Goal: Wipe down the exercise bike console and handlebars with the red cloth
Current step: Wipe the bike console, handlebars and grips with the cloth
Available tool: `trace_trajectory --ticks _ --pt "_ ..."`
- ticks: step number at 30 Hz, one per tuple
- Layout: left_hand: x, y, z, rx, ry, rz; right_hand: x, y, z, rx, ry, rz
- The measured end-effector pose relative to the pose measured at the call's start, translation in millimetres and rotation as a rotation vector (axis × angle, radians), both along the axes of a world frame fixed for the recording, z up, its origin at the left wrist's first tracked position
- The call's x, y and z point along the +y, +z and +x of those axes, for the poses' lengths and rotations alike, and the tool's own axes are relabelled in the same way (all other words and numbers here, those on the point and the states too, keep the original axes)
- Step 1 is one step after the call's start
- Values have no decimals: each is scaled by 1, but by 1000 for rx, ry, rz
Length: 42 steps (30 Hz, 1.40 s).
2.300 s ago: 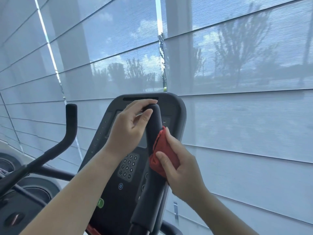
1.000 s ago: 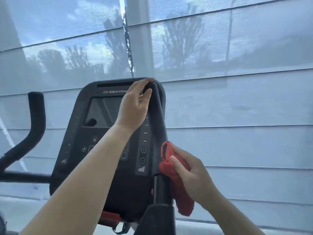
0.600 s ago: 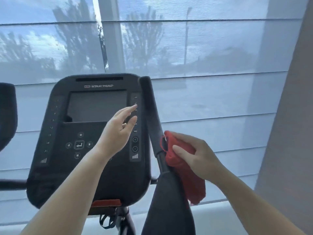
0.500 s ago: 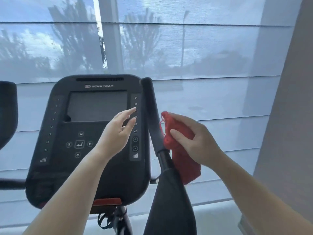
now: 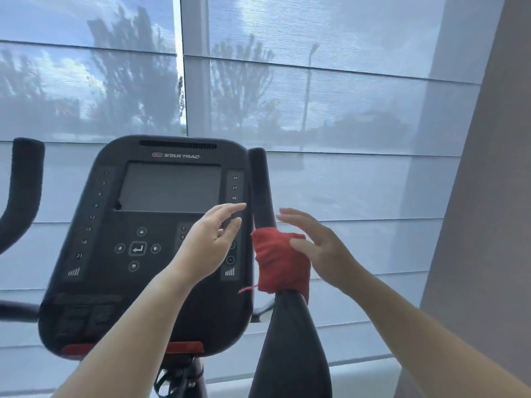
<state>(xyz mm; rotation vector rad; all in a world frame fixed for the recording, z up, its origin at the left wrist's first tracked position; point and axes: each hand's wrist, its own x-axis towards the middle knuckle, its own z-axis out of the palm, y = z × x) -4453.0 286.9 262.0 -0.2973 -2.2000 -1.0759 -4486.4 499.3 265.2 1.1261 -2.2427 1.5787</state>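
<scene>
The black exercise bike console [image 5: 169,191] with a dark screen and buttons fills the centre left. The right handlebar [image 5: 260,191] rises just beside it. The red cloth [image 5: 275,262] is wrapped around this bar's lower grip, a loose thread hanging at its left. My right hand [image 5: 321,248] is to the right of the cloth, fingers spread, only the thumb touching the fabric. My left hand [image 5: 209,242] hovers in front of the console's right button column, fingers straight and pointing at the bar, holding nothing. The left handlebar [image 5: 24,182] curves up at the left edge.
Translucent roller blinds [image 5: 344,110] cover the windows right behind the bike. A grey wall column [image 5: 474,225] stands close on the right. A pale window sill [image 5: 359,377] runs low behind the bar. The console post with a red trim [image 5: 184,347] drops below.
My left hand let go of the handlebar top and dropped in front of the console. My right hand slid the cloth down the bar, then opened, leaving it wrapped there. The view swung right.
</scene>
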Motion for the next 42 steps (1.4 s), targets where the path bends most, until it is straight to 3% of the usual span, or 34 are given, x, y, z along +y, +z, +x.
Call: trace_trajectory --ticks 4,13,18,25,30,35,39,42 --pt "22 -3 2 2 -163 -36 -1 -1 -1 -192 115 -124" --pt "29 -11 2 -77 -259 -85 4 -20 -15 -60 11 -25" --pt "20 -10 8 -352 -430 -136 12 -30 -22 -98 -13 -59" --pt "29 -20 0 -91 -265 -315 16 -5 -41 -79 -66 -78" --pt "11 3 0 -14 -163 84 -4 46 -56 75 -51 -38" --pt "-12 40 -6 103 -24 486 -27 101 -77 374 -105 176" --pt "-13 59 -31 157 130 644 -37 118 -93 512 -72 425" --pt "-3 65 -54 166 182 720 -37 117 -99 518 -50 463"
